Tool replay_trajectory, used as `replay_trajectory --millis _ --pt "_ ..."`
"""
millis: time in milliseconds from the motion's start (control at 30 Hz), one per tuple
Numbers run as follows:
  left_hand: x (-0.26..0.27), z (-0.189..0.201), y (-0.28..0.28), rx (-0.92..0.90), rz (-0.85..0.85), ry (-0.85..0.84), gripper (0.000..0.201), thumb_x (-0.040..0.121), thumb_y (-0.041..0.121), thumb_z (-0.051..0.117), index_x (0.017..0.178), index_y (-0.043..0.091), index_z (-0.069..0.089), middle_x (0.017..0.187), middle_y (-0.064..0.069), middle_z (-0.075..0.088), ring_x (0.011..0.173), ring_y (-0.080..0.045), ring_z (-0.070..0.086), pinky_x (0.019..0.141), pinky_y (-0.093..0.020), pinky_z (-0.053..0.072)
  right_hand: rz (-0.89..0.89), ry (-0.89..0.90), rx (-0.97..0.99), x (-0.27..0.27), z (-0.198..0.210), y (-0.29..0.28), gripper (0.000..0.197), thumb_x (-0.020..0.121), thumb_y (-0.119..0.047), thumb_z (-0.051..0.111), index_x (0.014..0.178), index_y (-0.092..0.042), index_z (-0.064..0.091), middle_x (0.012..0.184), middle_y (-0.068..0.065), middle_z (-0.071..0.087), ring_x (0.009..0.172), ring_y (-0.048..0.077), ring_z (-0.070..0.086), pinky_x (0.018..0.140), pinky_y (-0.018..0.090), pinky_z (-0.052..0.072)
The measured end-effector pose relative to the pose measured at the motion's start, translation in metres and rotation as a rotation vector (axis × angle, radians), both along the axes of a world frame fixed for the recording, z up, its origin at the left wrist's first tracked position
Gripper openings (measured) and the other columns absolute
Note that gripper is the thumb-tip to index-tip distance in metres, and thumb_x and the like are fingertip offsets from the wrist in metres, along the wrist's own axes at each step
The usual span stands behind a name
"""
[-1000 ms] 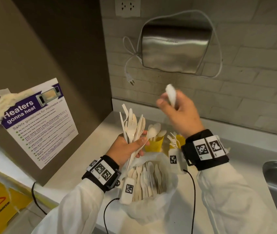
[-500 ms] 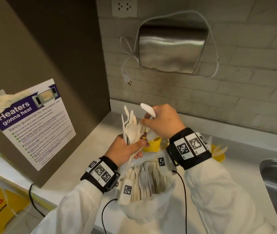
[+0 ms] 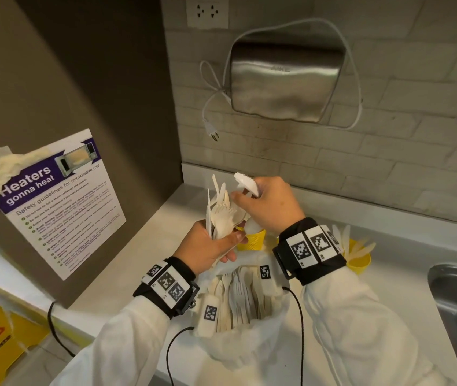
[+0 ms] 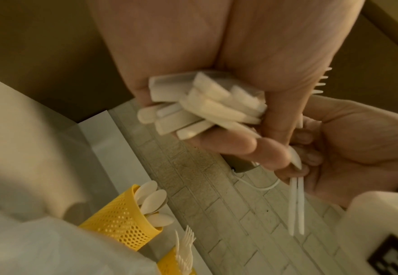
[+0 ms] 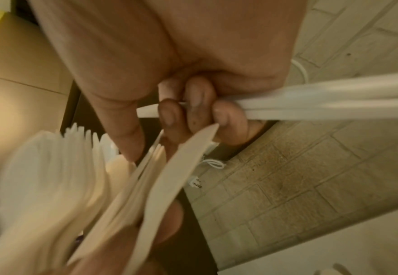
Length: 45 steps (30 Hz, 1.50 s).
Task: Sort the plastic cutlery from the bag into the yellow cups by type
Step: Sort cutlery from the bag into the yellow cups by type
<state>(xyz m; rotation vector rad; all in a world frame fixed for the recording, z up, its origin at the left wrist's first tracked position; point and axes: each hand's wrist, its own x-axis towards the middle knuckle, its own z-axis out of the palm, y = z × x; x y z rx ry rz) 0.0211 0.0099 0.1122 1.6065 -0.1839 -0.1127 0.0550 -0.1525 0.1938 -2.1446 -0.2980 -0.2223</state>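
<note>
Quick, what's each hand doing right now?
Left hand: grips a mixed cutlery bundle.
Right hand: holds white plastic knives.

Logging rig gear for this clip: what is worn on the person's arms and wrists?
Both arms wear white long sleeves. Each wrist carries a black strap bearing white blocks printed with black square markers. A thin black cable trails from each strap.

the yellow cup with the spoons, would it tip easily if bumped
Probably. The yellow cup has mesh walls, so it is likely light. The spoons stick out above its rim, which raises the weight. It is narrow and stands right beside the bag, so a nudge could topple it.
</note>
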Motion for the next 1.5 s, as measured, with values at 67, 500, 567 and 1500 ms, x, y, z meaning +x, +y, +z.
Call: replay_trajectory --millis 67,500,567,1500 --pt "-0.001 -0.001 0.001 -0.012 0.009 0.011 0.012 0.096 0.015 0.071 0.108 0.013 0.071 0.091 -0.011 0.080 0.056 -0.016 0.064 0.052 -0.024 0.052 -0.006 -0.007 0.023 0.001 0.000 -0.002 0.022 0.089 -0.028 0.074 0.072 -0.014 0.072 0.060 0.009 0.064 0.051 0.013 0.054 0.051 0.030 0.046" --pt "-0.003 -0.010 0.003 0.050 -0.073 0.020 0.016 0.096 0.021 0.071 0.110 0.014 0.072 0.094 -0.007 0.080 0.060 -0.020 0.064 0.058 -0.030 0.055 -0.183 0.019 0.373 0.016 -0.001 -0.014 0.023 0.103 -0.021 0.055 0.084 -0.009 0.062 0.074 0.008 0.061 0.062 0.016 0.052 0.062 0.035 0.044" --pt "-0.004 -0.013 0.004 0.042 -0.107 0.032 0.017 0.096 0.022 0.070 0.112 0.015 0.071 0.096 -0.009 0.080 0.060 -0.020 0.064 0.058 -0.031 0.055 -0.251 0.046 0.594 0.018 0.002 -0.019 0.023 0.108 -0.027 0.043 0.093 -0.016 0.055 0.072 0.003 0.066 0.056 0.015 0.052 0.059 0.030 0.043" --pt "0.002 0.002 0.015 -0.146 -0.371 0.168 0.057 0.068 0.051 0.091 0.107 0.014 0.071 0.093 -0.014 0.074 0.055 -0.017 0.059 0.053 -0.027 0.051 0.204 -0.108 0.120 -0.003 0.006 -0.006 0.006 0.091 -0.021 0.077 0.086 -0.017 0.078 0.055 -0.009 0.047 0.055 0.010 0.044 0.058 0.026 0.040"
